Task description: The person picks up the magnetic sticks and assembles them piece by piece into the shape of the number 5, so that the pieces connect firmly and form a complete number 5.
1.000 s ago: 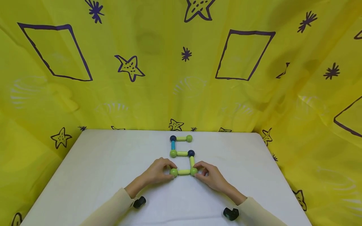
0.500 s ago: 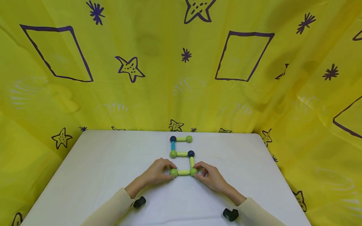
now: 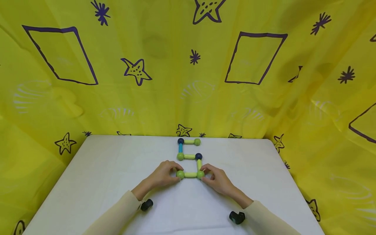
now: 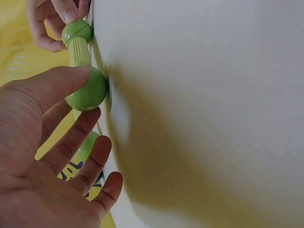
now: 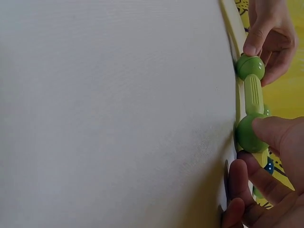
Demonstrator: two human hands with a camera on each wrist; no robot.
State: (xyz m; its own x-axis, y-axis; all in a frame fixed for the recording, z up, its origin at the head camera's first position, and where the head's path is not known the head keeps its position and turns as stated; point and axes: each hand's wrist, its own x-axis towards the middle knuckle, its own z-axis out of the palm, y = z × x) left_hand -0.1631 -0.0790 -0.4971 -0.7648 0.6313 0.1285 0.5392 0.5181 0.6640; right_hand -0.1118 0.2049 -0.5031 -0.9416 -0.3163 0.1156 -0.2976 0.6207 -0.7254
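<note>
A joined chain of balls and short rods lies on the white table (image 3: 117, 156), bent like an S. My left hand (image 3: 162, 175) pinches the green ball (image 3: 180, 175) at its near left end between thumb and fingers. At the near right corner, my right hand (image 3: 219, 181) grips another green ball (image 3: 200, 175). A yellow-green rod (image 3: 190, 175) links these two balls; its ridges show in the left wrist view. Farther off, the chain runs through a dark blue ball (image 3: 198, 156), a green ball (image 3: 180, 156), a blue rod (image 3: 180, 148) and a second dark blue ball (image 3: 180, 141).
The chain's far end is a green ball (image 3: 197, 142), close to the table's back edge. A yellow curtain (image 3: 164, 104) with dark drawn stars and frames surrounds the table behind and at both sides. Black wrist cameras (image 3: 147, 205) sit at the sleeve cuffs.
Over the last half second, both hands and the whole chain have slid slightly away from me, toward the back edge. The hold on both near balls is the same.
</note>
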